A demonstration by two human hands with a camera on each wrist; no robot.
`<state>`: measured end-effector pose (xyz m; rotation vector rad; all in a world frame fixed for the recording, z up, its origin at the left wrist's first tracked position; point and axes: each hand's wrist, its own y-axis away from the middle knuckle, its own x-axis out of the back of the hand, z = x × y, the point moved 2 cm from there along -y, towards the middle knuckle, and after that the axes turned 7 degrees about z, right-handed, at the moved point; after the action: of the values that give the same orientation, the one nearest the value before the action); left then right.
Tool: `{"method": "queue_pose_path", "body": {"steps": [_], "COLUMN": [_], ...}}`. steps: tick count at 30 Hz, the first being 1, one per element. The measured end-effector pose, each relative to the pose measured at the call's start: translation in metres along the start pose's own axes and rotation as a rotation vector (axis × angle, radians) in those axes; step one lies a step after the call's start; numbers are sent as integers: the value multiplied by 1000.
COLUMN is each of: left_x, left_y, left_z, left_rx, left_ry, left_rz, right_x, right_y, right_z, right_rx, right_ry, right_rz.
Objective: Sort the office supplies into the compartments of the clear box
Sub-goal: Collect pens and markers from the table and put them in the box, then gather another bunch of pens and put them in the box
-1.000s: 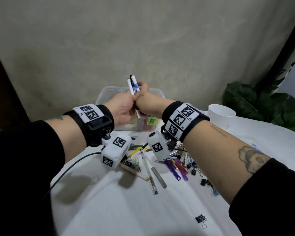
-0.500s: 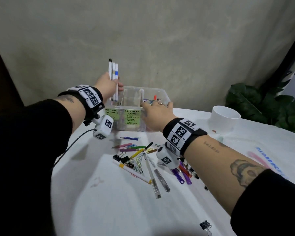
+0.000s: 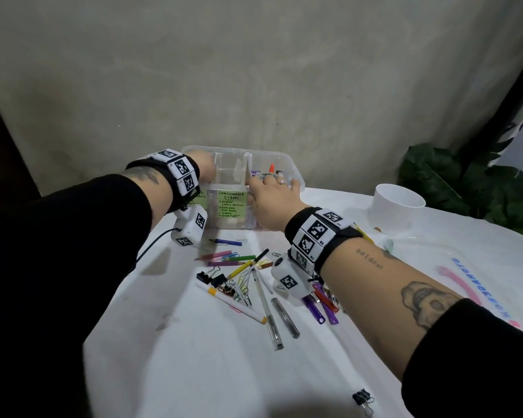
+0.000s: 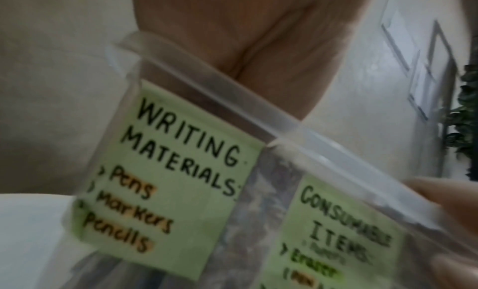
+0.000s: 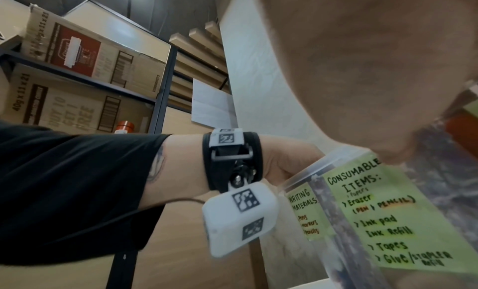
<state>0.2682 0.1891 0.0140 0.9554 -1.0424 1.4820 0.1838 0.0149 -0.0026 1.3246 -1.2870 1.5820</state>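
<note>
- Clear box (image 3: 287, 164) at back of counter (image 3: 194, 357), loose pens (image 3: 266, 309) and clips scattered in front of box.
- Left hand (image 3: 204, 165) reaches down into box's leftmost compartment, above "WRITING MATERIALS" label (image 4: 168, 183); fingers hidden, grip can't tell.
- Right hand (image 3: 272, 200) on box's front rim, fingers straight, holding nothing.

A clear plastic box (image 3: 287, 168) with upright dividers and green handwritten labels (image 3: 231, 204) stands at the white worktop's (image 3: 224, 357) far edge; loose pens, coloured pencils and binder clips (image 3: 248, 282) lie scattered before it.
</note>
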Motion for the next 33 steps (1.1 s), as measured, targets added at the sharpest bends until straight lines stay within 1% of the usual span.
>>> {"method": "queue_pose_path", "body": {"steps": [1, 2, 3, 4, 5, 6, 7, 8, 10, 11, 12, 13, 15, 16, 17, 19, 22, 25, 27, 30, 33], "left_x": [4, 7, 14, 20, 30, 30, 33, 32, 27, 21, 14, 6, -10, -16, -22, -32, -41, -45, -43, -39, -37], "left_y": [2, 3, 12, 20, 40, 48, 64, 77, 105, 118, 130, 140, 156, 164, 170, 178, 187, 191, 192, 185, 177], "left_z": [0, 1, 5, 8, 14, 14, 17, 18, 16, 13, 9, 6, 2, 1, 2, 4, 9, 15, 23, 39, 58], "left_rx": [-34, -59, -104, -192, -315, -434, -540, -595, -665, -691, -707, -709, -711, -707, -702, -708, -726, -735, -716, -704, -652], "left_ry": [1, 49, 154, 295, 364, 420, 445, 459, 337, 229, 143, 62, -27, -33, -38, -58, -79, -95, -56, 3, 40], "left_rz": [77, 178, 282, 391, 442, 413, 305, 140, -211, -344, -438, -493, -527, -527, -527, -513, -459, -410, -384, -270, -195], "right_x": [0, 2, 4, 6, 9, 12, 16, 18, 21, 22, 23, 22, 15, 9, 4, -5, -8, 2, 11, 23, 28], "right_y": [-1, -1, 0, 1, 3, 7, 12, 18, 34, 44, 55, 67, 91, 101, 109, 119, 126, 132, 134, 132, 133], "right_z": [1, 2, 2, 4, 5, 6, 6, 5, 0, -3, -8, -13, -22, -26, -28, -31, -31, -21, -8, 21, 60], "right_rx": [0, 5, 15, 29, 39, 43, 46, 54, 88, 102, 110, 107, 93, 69, 41, 19, 32, -14, -86, -224, -358], "right_ry": [-4, -18, -43, -89, -160, -253, -345, -416, -463, -454, -434, -405, -356, -346, -336, -265, -211, -300, -444, -630, -661], "right_rz": [-6, -16, -29, -37, -32, -14, 18, 55, 112, 100, 41, -68, -319, -413, -471, -499, -486, -438, -349, -172, -96]}}
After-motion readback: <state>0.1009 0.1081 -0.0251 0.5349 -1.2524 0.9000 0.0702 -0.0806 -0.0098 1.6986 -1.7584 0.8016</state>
